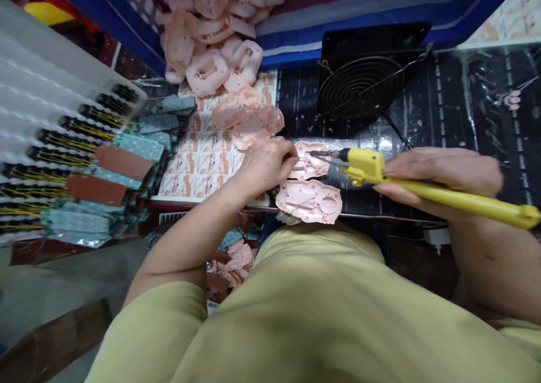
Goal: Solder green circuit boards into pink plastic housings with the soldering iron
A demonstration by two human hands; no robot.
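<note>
My right hand (443,172) is wrapped round a yellow soldering iron (366,166), gun-shaped with a long handle. Its thin metal tip reaches left over a pink plastic shell (310,169) lying open side up on the bench. Curled fingers of my left hand (268,166) meet at that shell's left end; what they pinch is hidden. Nearer my body, a second pink shell (310,201) lies with its inside up, showing a round perforated patch, screw posts and thin wires. A small dark part (274,192) sits by its left end, partly covered.
Behind is a blue crate (291,53) with a heap of pink shells (228,62); more loose shells (249,115) lie before it. A black fan (361,87) stands at the back. Stacked circuit boards (122,160) and a white tray (51,84) of black wired parts are left.
</note>
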